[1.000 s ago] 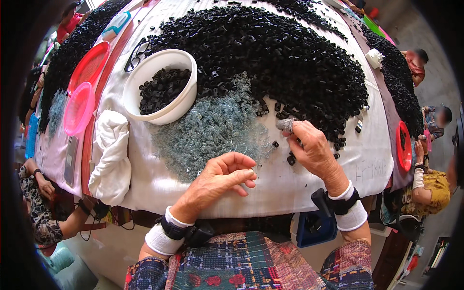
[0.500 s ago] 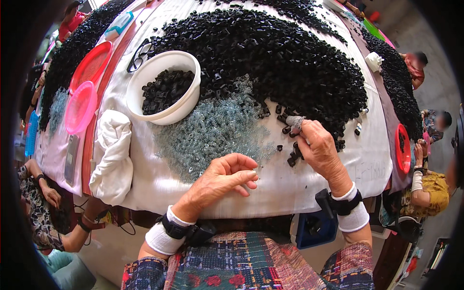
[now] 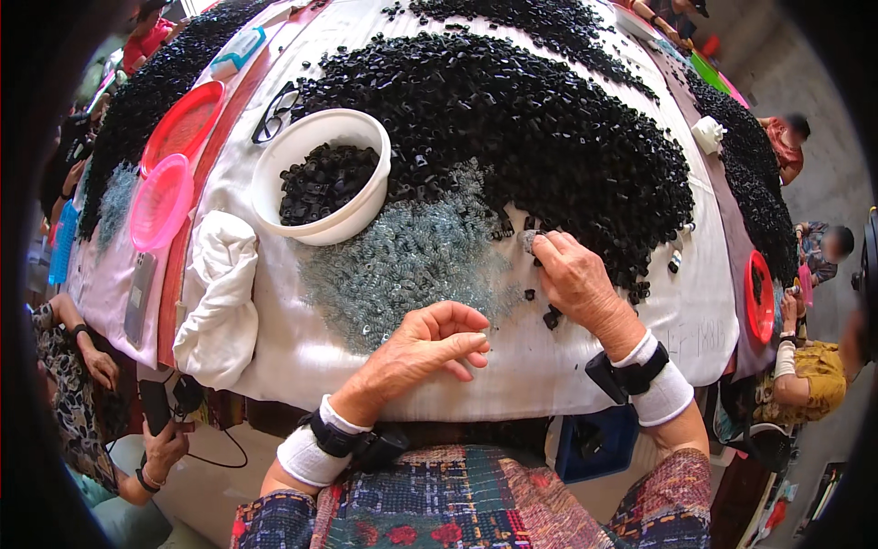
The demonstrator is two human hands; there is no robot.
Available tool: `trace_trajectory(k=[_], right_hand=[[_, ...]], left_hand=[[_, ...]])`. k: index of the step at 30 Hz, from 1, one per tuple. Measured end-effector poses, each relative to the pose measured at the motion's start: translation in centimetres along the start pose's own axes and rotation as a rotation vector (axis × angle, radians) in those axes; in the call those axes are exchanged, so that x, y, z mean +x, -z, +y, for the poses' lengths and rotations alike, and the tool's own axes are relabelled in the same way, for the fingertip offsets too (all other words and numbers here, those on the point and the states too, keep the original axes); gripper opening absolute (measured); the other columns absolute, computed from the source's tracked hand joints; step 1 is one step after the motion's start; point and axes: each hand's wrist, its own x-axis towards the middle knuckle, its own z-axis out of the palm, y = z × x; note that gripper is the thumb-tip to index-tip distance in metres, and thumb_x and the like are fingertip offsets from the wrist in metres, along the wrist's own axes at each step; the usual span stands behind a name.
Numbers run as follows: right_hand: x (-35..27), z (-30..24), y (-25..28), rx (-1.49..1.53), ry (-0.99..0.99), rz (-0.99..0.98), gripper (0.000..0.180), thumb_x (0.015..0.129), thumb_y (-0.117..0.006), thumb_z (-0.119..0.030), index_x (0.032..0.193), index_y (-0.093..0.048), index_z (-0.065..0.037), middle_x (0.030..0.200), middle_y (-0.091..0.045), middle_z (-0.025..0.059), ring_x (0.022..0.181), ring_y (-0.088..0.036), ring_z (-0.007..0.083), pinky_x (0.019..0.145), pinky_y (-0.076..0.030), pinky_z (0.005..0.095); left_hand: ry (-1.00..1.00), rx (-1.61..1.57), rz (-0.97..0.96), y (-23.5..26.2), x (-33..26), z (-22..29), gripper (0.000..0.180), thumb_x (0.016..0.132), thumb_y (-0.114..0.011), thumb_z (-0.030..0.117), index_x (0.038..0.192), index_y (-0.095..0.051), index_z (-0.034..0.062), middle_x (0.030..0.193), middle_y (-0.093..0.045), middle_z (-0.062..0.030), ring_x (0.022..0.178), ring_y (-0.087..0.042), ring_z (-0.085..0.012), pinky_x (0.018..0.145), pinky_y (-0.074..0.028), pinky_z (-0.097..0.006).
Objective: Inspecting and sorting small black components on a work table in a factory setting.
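Note:
My left hand (image 3: 425, 340) hovers over the white cloth at the near edge of a heap of small clear-grey coil springs (image 3: 407, 252). Its fingers are loosely curved and apart, with nothing seen in them. My right hand (image 3: 581, 285) is closed in a pinch beside the heap of small black plastic pieces (image 3: 512, 114). A fuzzy grey bit (image 3: 528, 240) shows at its fingertips; whether it is held or wrapped round a finger I cannot tell. A few loose black pieces (image 3: 551, 317) lie below that hand. Black pieces also lie in the white bowl (image 3: 377, 197).
Left of the bowl are eyeglasses (image 3: 274, 112), a bundled white cloth (image 3: 218, 302), pink (image 3: 161, 203) and red baskets (image 3: 183, 122), and a phone (image 3: 139, 297). A blue bin (image 3: 599, 446) stands below the table's front edge. Other people sit along both sides.
My right hand has moved left, toward the springs, and the black pieces near its fingertips have shifted. My left hand stays about where it was. A person at lower left now holds a dark object.

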Motion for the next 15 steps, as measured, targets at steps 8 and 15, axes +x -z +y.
trace_trajectory(k=[8,15], right_hand=[[-1.2,-6.1,4.6,0.715,-0.129,0.091,0.039,0.069,-0.065,0.006,0.106,-0.055,0.003,0.083,-0.059,0.0127,0.073,-0.061,0.0268,0.062,-0.051,0.0352],[-1.7,-7.5,4.0,0.478,0.217,0.199,0.033,0.07,-0.07,-0.003,0.101,-0.058,0.0,0.093,-0.058,0.0163,0.083,-0.059,0.0334,0.07,-0.051,0.0373]], left_hand=[[-0.078,-0.252,0.029,-1.2,0.5,0.3,0.031,0.091,-0.063,0.024,0.109,-0.054,0.0009,0.098,-0.063,-0.0094,0.087,-0.064,-0.0149,0.071,-0.056,-0.027],[-0.16,-0.169,-0.005,-1.2,1.0,0.0,0.033,0.089,-0.066,0.022,0.11,-0.055,0.0001,0.097,-0.064,-0.0098,0.082,-0.065,-0.0146,0.071,-0.056,-0.026]])
